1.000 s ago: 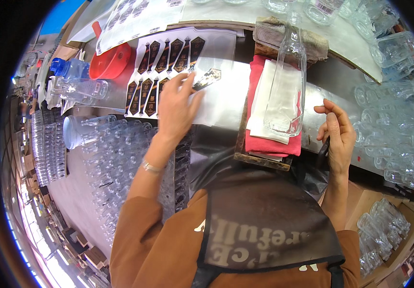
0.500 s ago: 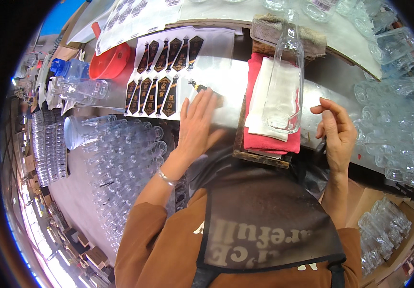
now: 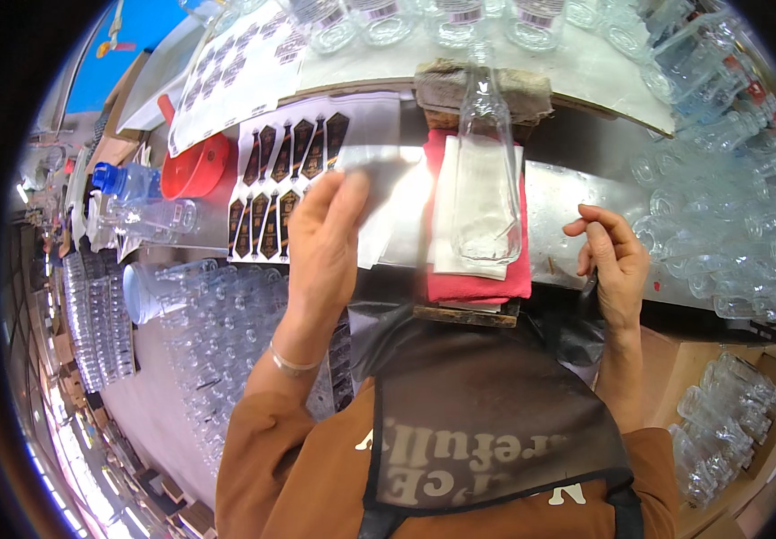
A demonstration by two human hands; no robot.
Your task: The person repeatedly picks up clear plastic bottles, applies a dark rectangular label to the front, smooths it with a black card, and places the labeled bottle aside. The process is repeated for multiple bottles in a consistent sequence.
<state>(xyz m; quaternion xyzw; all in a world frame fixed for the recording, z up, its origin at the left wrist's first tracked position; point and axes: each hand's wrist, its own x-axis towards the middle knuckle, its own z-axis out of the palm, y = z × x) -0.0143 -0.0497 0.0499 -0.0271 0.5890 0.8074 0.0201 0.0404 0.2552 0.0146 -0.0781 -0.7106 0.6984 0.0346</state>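
Note:
My left hand (image 3: 327, 238) is raised over the label sheet (image 3: 368, 238), thumb and fingers pinched together. A dark label (image 3: 390, 175), smeared by motion, shows at its fingertips. Black pointed labels with gold marks (image 3: 268, 225) stand in two rows on this white sheet. In front of me a clear glass bottle (image 3: 487, 193) lies neck away on a white cloth (image 3: 446, 242) over a red cloth (image 3: 482, 289). To its right hovers my right hand (image 3: 617, 265), fingers curled and thumb near the index finger. A slim dark thing shows beside its palm; the grip is partly hidden.
A folded rag (image 3: 523, 90) props the bottle's neck. Many clear bottles (image 3: 702, 238) crowd the right side, with more bottles (image 3: 226, 310) at lower left. A red bowl (image 3: 197, 171) sits left of the sheet. At lower right stands a cardboard box (image 3: 774, 422) of glassware.
My left hand has lifted from the sheet and closed on the loose label, moving slightly left in view. The right hand keeps its curled pose. The whole view has shifted.

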